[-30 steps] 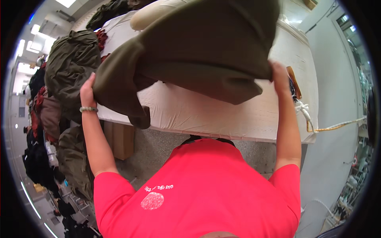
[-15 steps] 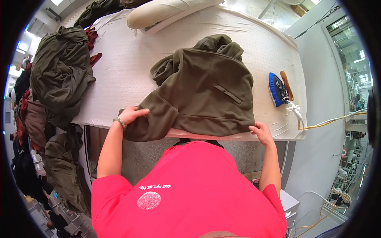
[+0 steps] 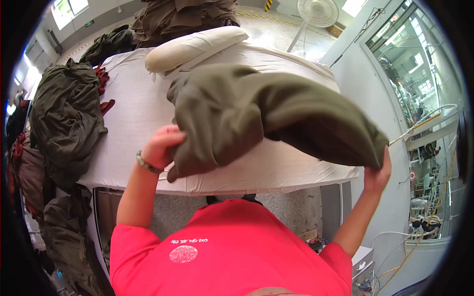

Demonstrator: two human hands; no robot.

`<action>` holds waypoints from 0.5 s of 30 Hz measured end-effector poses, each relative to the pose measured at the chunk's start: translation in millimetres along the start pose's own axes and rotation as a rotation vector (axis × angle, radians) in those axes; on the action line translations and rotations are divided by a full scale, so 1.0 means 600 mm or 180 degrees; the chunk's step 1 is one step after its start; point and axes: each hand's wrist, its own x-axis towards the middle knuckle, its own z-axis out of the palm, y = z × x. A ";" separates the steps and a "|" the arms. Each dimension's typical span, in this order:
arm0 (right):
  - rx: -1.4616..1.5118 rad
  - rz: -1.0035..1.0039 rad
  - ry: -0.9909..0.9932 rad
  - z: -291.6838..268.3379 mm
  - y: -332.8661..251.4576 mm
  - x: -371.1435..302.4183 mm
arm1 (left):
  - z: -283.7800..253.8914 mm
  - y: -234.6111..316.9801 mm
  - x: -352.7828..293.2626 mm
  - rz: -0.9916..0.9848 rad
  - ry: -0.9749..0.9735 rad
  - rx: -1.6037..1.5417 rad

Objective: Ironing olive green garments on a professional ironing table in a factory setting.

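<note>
An olive-green sweatshirt is spread through the air over a white padded ironing table, partly blurred by motion. At its left end, my left hand is closed on the cloth, a beaded bracelet at the wrist. Far to the right, my right hand grips a corner of the garment, raised beyond the table's right edge. Between the hands the fabric arches up, its underside showing dark. The raised cloth covers the right part of the tabletop.
A long cream padded pressing form lies at the table's back. Heaped green garments sit at the left edge, with more hanging below. A brown clothing stack and a white fan stand behind. Cords run along the right wall.
The sweatshirt, lying on the table before, is lifted and swung upward. My right hand has moved right with its corner. The blue-soled iron on the right is now hidden. The view has shifted.
</note>
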 end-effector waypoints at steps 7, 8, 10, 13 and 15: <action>-0.0690 -0.1118 0.0273 -0.197 -0.307 -0.111 | 0.146 0.122 -0.058 0.1469 -0.0474 0.0954; -0.0942 -0.1082 0.0291 -0.215 -0.288 -0.110 | 0.157 0.133 -0.059 0.1574 -0.0643 0.0847; -0.1420 -0.1014 0.0348 -0.202 -0.255 -0.030 | 0.168 0.129 -0.035 0.1410 -0.0090 0.1243; -0.2098 -0.0846 0.0413 -0.028 -0.089 0.099 | 0.177 0.117 0.050 0.0623 0.0688 0.2331; -0.2109 0.0213 -0.0150 0.002 -0.004 0.192 | 0.102 0.111 0.169 0.0124 0.0361 0.2673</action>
